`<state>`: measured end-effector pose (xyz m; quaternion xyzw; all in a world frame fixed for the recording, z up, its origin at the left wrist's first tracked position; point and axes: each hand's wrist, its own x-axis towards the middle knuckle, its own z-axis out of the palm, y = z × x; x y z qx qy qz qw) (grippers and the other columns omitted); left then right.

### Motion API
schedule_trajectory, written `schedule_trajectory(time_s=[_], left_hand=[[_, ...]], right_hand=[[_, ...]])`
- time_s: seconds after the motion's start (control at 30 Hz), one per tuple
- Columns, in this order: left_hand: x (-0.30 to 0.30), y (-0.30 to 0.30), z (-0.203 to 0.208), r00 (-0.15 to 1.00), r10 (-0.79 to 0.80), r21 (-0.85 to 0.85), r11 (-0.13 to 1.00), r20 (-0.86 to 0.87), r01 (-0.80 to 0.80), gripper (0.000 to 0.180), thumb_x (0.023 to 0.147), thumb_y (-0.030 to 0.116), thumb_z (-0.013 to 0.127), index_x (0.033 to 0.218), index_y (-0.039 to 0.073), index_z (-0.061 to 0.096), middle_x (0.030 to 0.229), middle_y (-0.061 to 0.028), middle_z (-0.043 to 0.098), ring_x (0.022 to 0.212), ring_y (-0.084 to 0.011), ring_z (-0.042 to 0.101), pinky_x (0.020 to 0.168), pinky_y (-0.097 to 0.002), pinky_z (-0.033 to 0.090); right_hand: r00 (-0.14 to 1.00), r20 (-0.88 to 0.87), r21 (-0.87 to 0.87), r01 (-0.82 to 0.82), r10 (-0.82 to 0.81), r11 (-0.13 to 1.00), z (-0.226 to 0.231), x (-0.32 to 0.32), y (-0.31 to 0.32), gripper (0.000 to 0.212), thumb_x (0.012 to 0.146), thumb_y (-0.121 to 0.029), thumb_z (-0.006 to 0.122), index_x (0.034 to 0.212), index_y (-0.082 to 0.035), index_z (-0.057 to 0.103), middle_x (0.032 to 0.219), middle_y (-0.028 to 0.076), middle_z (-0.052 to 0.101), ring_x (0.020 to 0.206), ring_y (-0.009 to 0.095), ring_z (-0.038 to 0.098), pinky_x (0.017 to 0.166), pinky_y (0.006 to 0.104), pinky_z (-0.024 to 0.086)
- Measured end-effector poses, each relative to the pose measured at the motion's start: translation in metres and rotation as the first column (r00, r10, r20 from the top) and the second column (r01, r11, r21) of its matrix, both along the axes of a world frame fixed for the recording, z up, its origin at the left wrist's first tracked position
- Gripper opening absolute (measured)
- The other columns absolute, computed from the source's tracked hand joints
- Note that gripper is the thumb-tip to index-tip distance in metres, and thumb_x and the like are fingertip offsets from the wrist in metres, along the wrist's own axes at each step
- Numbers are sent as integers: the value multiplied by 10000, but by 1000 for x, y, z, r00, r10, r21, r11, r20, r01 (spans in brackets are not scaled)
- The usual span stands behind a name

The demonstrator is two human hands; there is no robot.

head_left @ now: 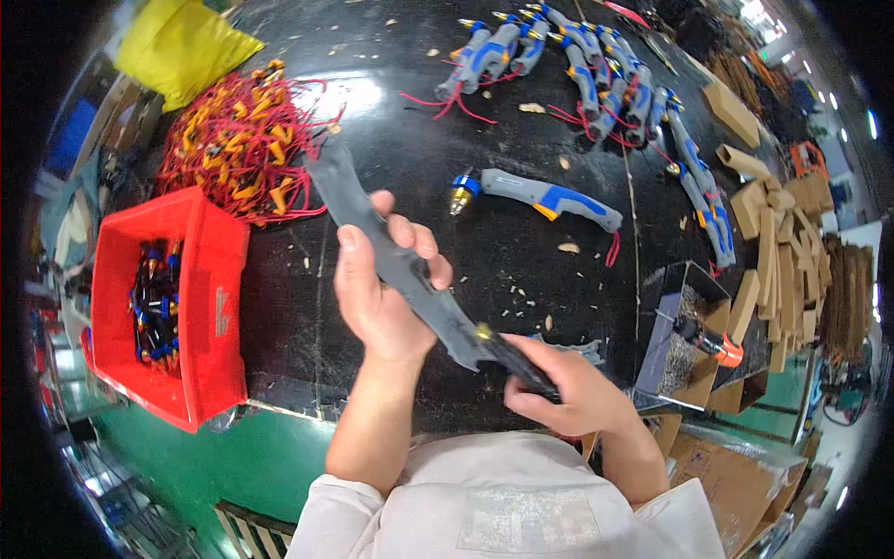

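My left hand (386, 289) is closed around a long grey plastic handle shell (410, 279), which slants from upper left to lower right. At the shell's lower end, my right hand (573, 387) grips a black rod-shaped part with a brass fitting (521, 363). The brass end touches or overlaps the shell; I cannot tell which. Behind my right hand a grey piece (589, 350) lies partly hidden. Farther off on the table rests a grey and blue handle (549, 196) with an orange trigger, and beside its end is a blue-collared brass nozzle (463, 193).
A red bin (214, 307) of black parts stands left, before a pile of red wires with orange pieces (247, 140) and a yellow bag (182, 51). Several grey-blue handles (498, 51) lie at the back. Right are a screw box (684, 373), a power screwdriver (712, 343) and cardboard pieces (778, 270).
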<state>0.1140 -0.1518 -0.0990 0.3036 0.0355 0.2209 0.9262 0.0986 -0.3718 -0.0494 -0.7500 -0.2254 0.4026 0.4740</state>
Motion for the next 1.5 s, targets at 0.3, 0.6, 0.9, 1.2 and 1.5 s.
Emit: schedule_trajectory(time_s=[0.3, 0.6, 0.9, 1.2, 1.5], left_hand=[[-13, -95, -26, 911, -404, 955, -294, -83, -44, 509, 784, 265, 815, 1204, 55, 619, 960, -77, 641, 871, -280, 650, 764, -432, 548], [-49, -90, -12, 818, -517, 898, 190, -252, 397, 780, 832, 389, 838, 1444, 27, 516, 1317, -167, 600, 1241, -334, 577, 1076, -439, 455], [-87, 39, 56, 859, 38, 327, 932, -510, 153, 295, 1011, 318, 605, 1084, 38, 549, 1002, -183, 705, 955, -268, 708, 534, -382, 628], [-156, 352, 38, 267, 940, 902, 83, -212, 423, 309, 927, 227, 652, 1151, 15, 630, 907, -107, 665, 816, -254, 683, 692, -440, 605], [-69, 409, 16, 146, 812, 691, 368, -565, 623, 410, 911, 282, 662, 1128, -66, 661, 1057, -185, 711, 812, -300, 728, 607, -466, 623]], right_hand=[[420, -332, 539, 819, -845, 196, -39, -61, -126, 625, 836, -79, 625, 1412, 88, 451, 657, 57, 551, 556, 186, 568, 605, 377, 523], [628, 337, 215, 674, -702, 707, -24, -52, -68, 682, 843, -127, 741, 1419, 88, 448, 1098, 153, 665, 905, 252, 669, 843, 365, 544], [480, 871, -181, 116, 105, 977, -38, -11, -40, 686, 685, -74, 745, 1329, 11, 525, 1294, 227, 541, 1192, 431, 528, 1047, 541, 413], [674, 716, -412, 197, 183, 889, -72, -10, -38, 754, 633, -55, 732, 1349, -14, 500, 1114, 189, 543, 1101, 400, 553, 944, 481, 464], [756, 643, -188, 310, -122, 932, -44, -36, -62, 681, 635, -48, 665, 1306, 8, 563, 1039, 205, 646, 954, 399, 661, 872, 428, 525]])
